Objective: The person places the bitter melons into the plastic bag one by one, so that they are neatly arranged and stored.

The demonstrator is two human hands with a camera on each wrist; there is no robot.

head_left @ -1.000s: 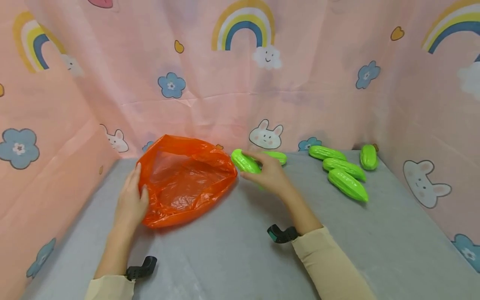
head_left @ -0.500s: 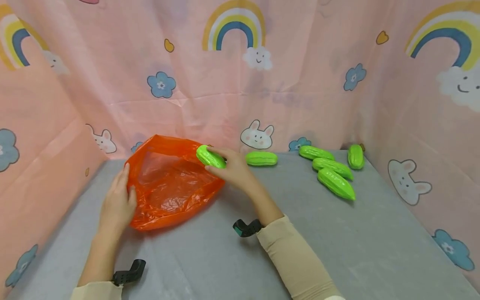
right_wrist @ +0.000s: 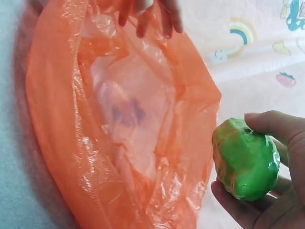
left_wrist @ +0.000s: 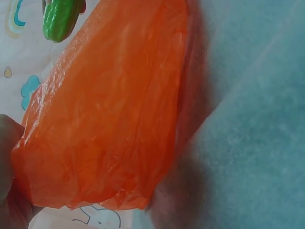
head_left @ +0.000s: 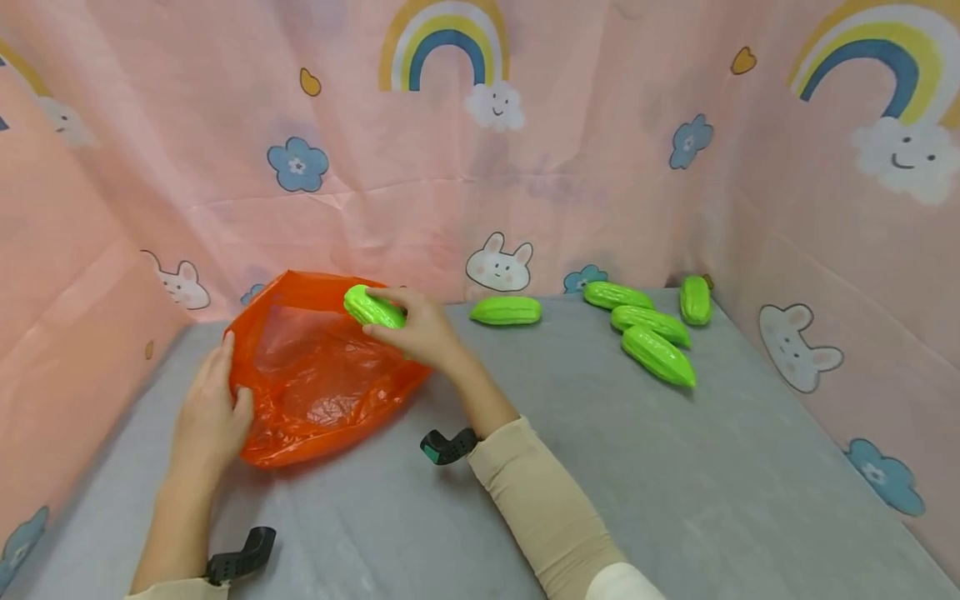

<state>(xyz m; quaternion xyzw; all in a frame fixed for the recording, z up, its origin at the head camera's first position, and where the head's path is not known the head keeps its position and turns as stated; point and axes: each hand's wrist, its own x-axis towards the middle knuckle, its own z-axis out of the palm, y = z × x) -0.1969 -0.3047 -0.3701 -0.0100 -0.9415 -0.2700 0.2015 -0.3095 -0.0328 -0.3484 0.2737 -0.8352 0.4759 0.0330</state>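
And there it is, right hand (head_left: 420,329) gripping a ridged green vegetable (head_left: 371,307) by the orange bag's (head_left: 300,448) mouth, left hand (head_left: 210,417) straight-fingered against its rim, five more vegetables (head_left: 506,311) on the worktop (head_left: 600,475)

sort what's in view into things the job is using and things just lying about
In use:
orange plastic bag
held green gourd
left hand
right hand

Lying about, though perhaps needed later:
lone green gourd
three clustered gourds
far-corner gourd
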